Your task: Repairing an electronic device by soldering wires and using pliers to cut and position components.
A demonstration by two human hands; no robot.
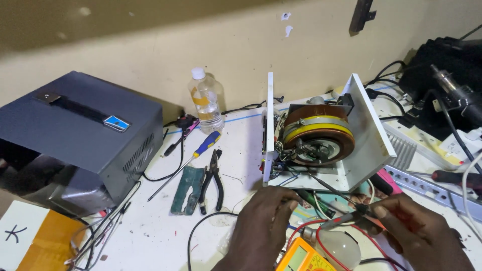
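Head view: we see both hands low in the frame, over a cluttered white bench [150, 236]. Our left hand [263, 221] has its fingers curled together near the front edge of an opened white chassis [369, 135]; what they pinch, if anything, we cannot tell. Our right hand [416, 228] has its fingers closed on a thin probe [346, 217], which points left toward the left hand. The chassis stands just beyond both hands and carries a round coil [317, 133] banded brown and yellow. Between and below the hands lie a bulb [337, 246] and an orange meter [301, 258], touching or nearly so. Left of the chassis we note pliers [215, 178], a green stripper [187, 189], a blue-and-yellow screwdriver [193, 159] and a clear bottle [206, 100]. A grey metal case [75, 130] sits at far left, well apart from the hands.
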